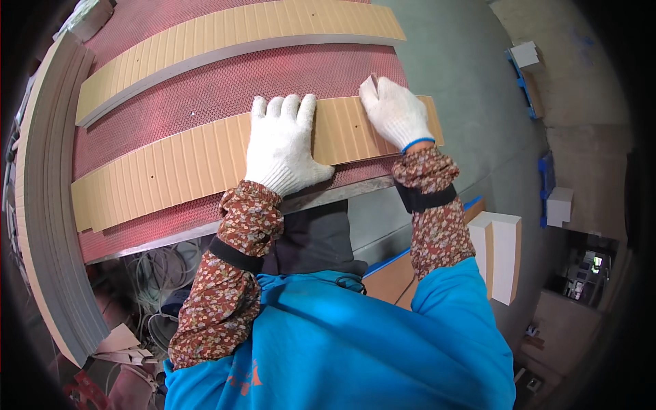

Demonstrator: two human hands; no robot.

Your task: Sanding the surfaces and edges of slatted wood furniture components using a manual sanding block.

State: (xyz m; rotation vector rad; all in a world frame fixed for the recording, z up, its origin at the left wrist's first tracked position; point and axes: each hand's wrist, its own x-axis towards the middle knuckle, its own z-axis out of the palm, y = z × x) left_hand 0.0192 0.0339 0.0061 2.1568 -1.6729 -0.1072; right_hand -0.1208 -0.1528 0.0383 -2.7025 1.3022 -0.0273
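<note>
Two long tan panels with evenly spaced cross grooves lie on a red, mesh-textured table. My left hand, in a white knit glove, is spread flat on the nearer panel, its thumb out to the right. Toward that panel's right end, my right hand, gloved too, is closed around a small, thin brownish piece. Only an edge of this piece sticks out past the fingers, so its kind is unclear. The farther panel lies apart from both hands, its pale side edge showing.
Along the table's left side stands a tall stack of long boards. The red table surface has a metal front edge. Below it are coiled hoses and scraps. White-faced blocks stand at my right, and blue pallets farther off.
</note>
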